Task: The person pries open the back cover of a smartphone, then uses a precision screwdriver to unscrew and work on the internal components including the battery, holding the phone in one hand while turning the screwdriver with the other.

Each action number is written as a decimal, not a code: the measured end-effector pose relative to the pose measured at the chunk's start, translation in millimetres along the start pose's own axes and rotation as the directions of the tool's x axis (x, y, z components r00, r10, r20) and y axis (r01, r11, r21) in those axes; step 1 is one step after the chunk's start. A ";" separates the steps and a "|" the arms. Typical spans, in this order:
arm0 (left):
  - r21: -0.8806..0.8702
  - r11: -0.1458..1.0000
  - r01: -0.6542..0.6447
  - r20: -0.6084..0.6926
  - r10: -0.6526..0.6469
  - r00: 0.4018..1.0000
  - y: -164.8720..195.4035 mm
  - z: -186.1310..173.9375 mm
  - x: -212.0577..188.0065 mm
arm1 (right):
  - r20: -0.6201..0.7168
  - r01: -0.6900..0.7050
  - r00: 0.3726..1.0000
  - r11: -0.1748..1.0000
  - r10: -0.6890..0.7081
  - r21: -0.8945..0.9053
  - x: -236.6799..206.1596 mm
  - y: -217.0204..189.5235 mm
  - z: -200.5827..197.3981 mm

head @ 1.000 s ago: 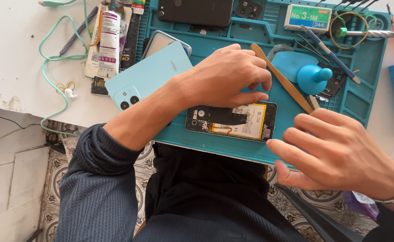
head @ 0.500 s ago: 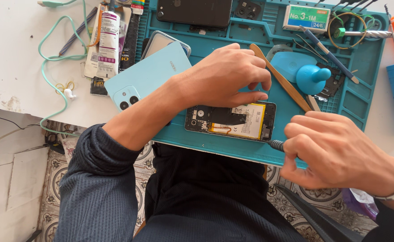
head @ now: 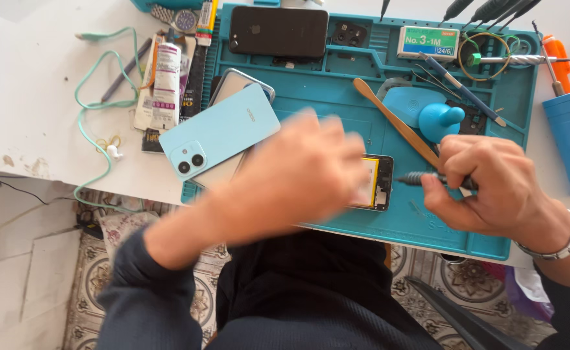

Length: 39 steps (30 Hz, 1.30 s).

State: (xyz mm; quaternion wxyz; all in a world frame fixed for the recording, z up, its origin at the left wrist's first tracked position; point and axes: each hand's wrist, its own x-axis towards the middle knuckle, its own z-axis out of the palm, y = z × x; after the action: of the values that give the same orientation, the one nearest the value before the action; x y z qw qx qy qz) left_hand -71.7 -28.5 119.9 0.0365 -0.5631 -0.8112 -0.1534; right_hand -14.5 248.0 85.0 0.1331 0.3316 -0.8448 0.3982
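A screwdriver point(head: 427, 177) is gripped by the right hand point(head: 492, 188), tip leftward at the phone point(head: 376, 183); the blurred left hand's point(head: 304, 172) grip cannot be told.

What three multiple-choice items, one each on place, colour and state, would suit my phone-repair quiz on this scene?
1. Where does the light-blue phone back cover lie?
A. at the mat's left edge
B. on the floor
C. inside the blue handle

2. What colour is the work mat?
A. red
B. teal
C. white

3. What does the right hand hold?
A. nothing
B. a cup
C. a screwdriver

Answers: A, it overlaps the mat's left edge; B, the mat is teal throughout; C, the fingers close round its handle.
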 end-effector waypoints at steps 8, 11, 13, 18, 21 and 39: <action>-0.046 0.999 0.023 -0.192 -0.031 0.981 40.3 53.4 -10.0 | -0.097 -0.105 0.991 0.979 0.089 -0.177 -6.0 11.3 -1.2; 0.045 0.999 0.002 -0.174 0.005 0.985 36.2 58.9 -6.4 | -0.102 -0.138 0.987 0.977 0.122 -0.164 -7.3 13.2 0.0; 0.068 0.998 -0.014 -0.142 0.024 0.990 35.7 58.6 -3.8 | -0.104 -0.157 0.984 0.974 0.141 -0.162 -7.7 14.6 0.6; 0.127 0.989 -0.077 -0.129 0.094 0.987 33.1 53.4 1.3 | -0.116 -0.184 0.980 0.964 0.164 -0.194 -9.2 18.3 -0.1; 0.152 0.982 -0.115 -0.106 0.132 0.986 34.0 52.8 3.3 | -0.113 -0.181 0.980 0.964 0.162 -0.193 -10.6 19.7 -0.3; 0.332 0.932 -0.147 -0.098 0.189 0.977 35.0 78.4 6.7 | -0.105 -0.250 0.967 0.940 0.231 -0.234 -10.3 20.2 2.6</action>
State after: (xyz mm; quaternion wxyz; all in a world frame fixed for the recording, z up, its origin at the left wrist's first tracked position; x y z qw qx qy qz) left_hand -32.9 11.4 54.2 0.1931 -0.6060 -0.7700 -0.0506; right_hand -20.2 260.1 66.4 0.1551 0.1915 -0.9161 0.3162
